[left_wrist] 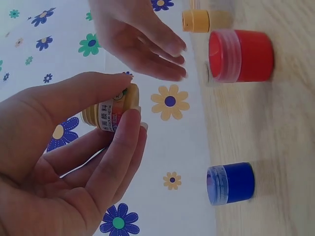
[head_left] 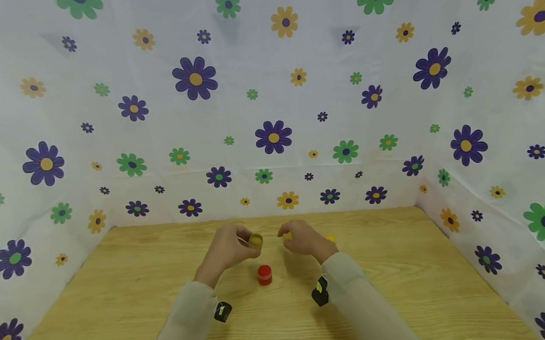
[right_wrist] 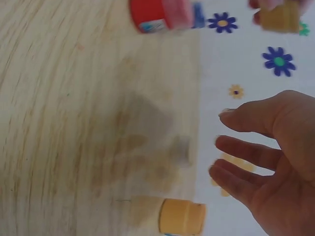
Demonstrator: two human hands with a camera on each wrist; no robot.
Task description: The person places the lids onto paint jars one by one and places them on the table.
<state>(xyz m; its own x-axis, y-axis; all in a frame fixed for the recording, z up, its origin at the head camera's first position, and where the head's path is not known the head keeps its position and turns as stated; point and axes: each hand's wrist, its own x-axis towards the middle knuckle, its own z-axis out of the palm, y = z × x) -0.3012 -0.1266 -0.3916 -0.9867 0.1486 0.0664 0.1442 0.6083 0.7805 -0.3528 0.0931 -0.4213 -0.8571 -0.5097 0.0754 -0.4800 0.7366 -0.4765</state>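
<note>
My left hand (head_left: 229,248) holds a small yellow-brown paint jar (left_wrist: 120,105) between thumb and fingers, raised over the table. Its printed label faces the left wrist camera; whether it has a lid on, I cannot tell. Across from it, my right hand (right_wrist: 266,157) is held with fingers extended and apart, nothing between them in the right wrist view. The head view has a small yellow patch (head_left: 287,235) by those fingers, too small to identify. Between the forearms stands a red jar (head_left: 264,275) with a translucent lid.
A yellow-orange jar (right_wrist: 182,216) stands beyond the right wrist. In the left wrist view a blue jar (left_wrist: 231,183) stands on the wooden table (head_left: 271,324); my left hand hides it from the head view. Flower-printed cloth (head_left: 232,110) hangs along the back and sides.
</note>
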